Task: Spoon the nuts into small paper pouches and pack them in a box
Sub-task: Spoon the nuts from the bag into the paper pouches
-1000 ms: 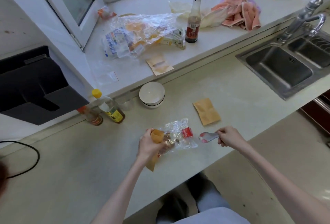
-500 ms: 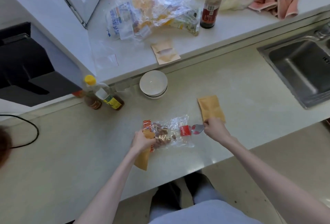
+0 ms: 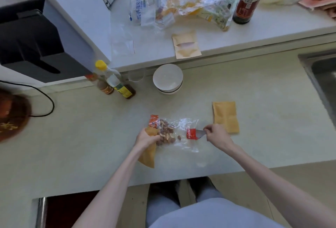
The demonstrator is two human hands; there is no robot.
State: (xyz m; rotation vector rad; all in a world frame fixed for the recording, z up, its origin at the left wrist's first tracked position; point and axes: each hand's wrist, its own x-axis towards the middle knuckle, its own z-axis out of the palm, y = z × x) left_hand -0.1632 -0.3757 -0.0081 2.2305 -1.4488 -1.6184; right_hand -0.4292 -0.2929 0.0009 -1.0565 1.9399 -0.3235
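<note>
1. Clear plastic nut bag [image 3: 175, 133] lies flat on the counter [image 3: 254, 146], its mouth turned toward the right, probably so a spoon can enter sideways without spilling.
2. Nuts [image 3: 166, 134] are bunched at the bag's left end, beside the left hand [image 3: 147, 137].
3. Left hand grips an orange-brown paper pouch [image 3: 148, 155] at its top, just left of the bag. Judged reason: keeps the pouch mouth near the nuts for a short transfer. The same hand seems to pin the bag's left end; contact is not certain.
4. Right hand [image 3: 215, 136] pinches the handle of a spoon [image 3: 200, 133] at the bag's right edge, its bowl at the bag's mouth behind a red label. Spoon load: cannot tell.
5. Second pouch [image 3: 225, 116] lies flat, up and right of the bag, apparently already filled or waiting.
6. Third, paler pouch [image 3: 186, 45] rests on the raised ledge, well beyond the bag.
7. No packing box visible.
</note>
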